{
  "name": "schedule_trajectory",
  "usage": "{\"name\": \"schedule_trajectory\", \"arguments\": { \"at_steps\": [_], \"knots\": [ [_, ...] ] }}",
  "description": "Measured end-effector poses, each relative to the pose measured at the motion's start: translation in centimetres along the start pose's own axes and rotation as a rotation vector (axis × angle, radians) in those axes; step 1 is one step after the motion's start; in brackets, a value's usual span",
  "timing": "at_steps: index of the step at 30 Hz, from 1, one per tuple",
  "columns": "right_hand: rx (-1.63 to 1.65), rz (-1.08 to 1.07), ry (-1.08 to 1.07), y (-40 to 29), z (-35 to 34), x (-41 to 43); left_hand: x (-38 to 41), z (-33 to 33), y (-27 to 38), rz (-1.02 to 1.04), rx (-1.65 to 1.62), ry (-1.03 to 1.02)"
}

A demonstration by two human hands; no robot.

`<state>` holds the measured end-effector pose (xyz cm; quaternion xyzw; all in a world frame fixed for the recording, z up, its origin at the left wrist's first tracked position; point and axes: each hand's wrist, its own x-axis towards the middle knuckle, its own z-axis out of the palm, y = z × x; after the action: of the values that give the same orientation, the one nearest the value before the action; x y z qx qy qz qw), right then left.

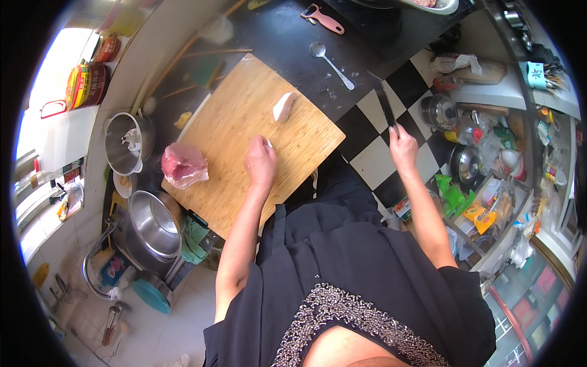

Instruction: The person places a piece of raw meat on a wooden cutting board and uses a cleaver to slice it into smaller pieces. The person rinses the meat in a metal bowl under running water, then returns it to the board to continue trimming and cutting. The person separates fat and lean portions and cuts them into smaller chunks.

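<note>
My left hand [261, 161] is over the wooden cutting board [229, 128], its fingers curled tight. A small white piece [269, 143] pokes out at its fingertips; what it is cannot be told. My right hand [403, 147] grips the handle of a kitchen knife [384, 102], held off the board's right side above the floor, blade pointing away from me. On the board's left edge sits a large chunk of raw pink meat [184, 165]. A pale strip of fat or skin [285, 107] lies towards the board's far right, apart from both hands.
A metal spoon [331, 64] and a pink peeler [323, 19] lie on the dark counter [284, 41]. To the left stand a steel pot [126, 142] and a steel basin [155, 224] by the sink. Shelves with pots and bags line the right, beyond the checkered floor [367, 142].
</note>
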<state>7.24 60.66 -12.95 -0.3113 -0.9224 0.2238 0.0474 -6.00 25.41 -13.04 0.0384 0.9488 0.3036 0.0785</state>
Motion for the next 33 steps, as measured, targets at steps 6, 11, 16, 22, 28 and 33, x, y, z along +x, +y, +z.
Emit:
{"name": "schedule_trajectory", "arguments": {
  "at_steps": [6,11,16,22,28,33],
  "knots": [
    [-0.161,-0.136,0.255,-1.8,4.9,5.8,1.1,-0.4,0.7,-0.105,0.102,-0.069],
    [-0.177,-0.2,0.282,-0.5,6.3,4.8,1.3,-1.0,0.8,-0.142,0.217,-0.126],
    [-0.174,-0.191,0.197,2.1,4.7,-0.9,1.2,-0.9,0.7,-0.165,0.137,-0.176],
    [0.221,0.022,-0.04,2.2,1.2,-5.2,1.3,-0.6,-0.2,-0.237,0.1,-0.213],
    [0.757,0.313,-0.546,-1.1,1.9,3.4,1.5,-0.5,-0.5,-0.2,0.109,-0.232],
    [0.717,0.342,-0.666,-1.0,2.7,6.3,1.9,-1.0,-0.7,-0.191,0.117,-0.28]
  ]
}}
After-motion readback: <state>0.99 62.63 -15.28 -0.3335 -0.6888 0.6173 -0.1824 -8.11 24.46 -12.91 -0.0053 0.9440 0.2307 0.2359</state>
